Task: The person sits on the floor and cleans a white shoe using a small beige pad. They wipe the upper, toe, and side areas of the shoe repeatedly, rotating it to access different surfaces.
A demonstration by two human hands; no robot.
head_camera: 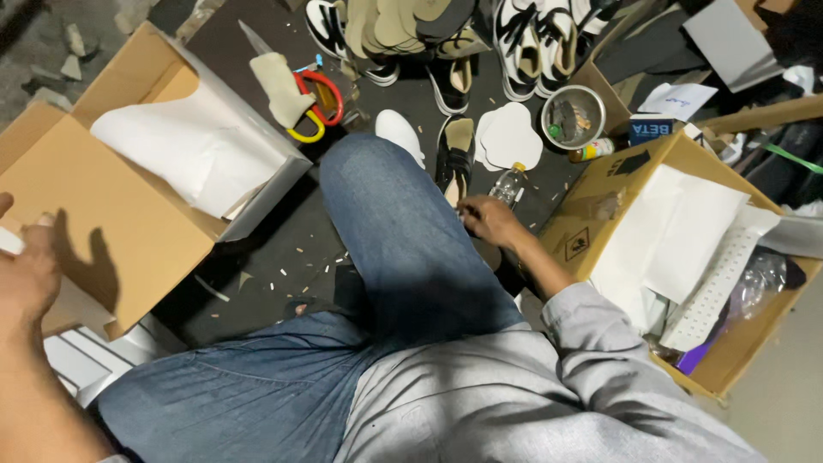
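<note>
My right hand [489, 221] reaches down past my jeans-clad knee to the dark floor. Its fingertips are at the heel end of a black shoe with a tan insole [455, 153], and a clear plastic bottle with a yellow cap [508, 183] lies just beside it. Whether the fingers grip the shoe is hidden. My left hand [30, 274] is at the far left edge, over the flap of an open cardboard box [111, 214]. It is closed on the edge of a small white sheet [9, 243].
White paper [189, 146] lies in the left box. A second cardboard box with white sheets [686, 231] stands at the right. Ahead are white cut insoles [510, 135], a metal bowl [573, 116], red and yellow scissors [315, 107], a white shoe [399, 133], and more shoes and stacked soles [403, 26].
</note>
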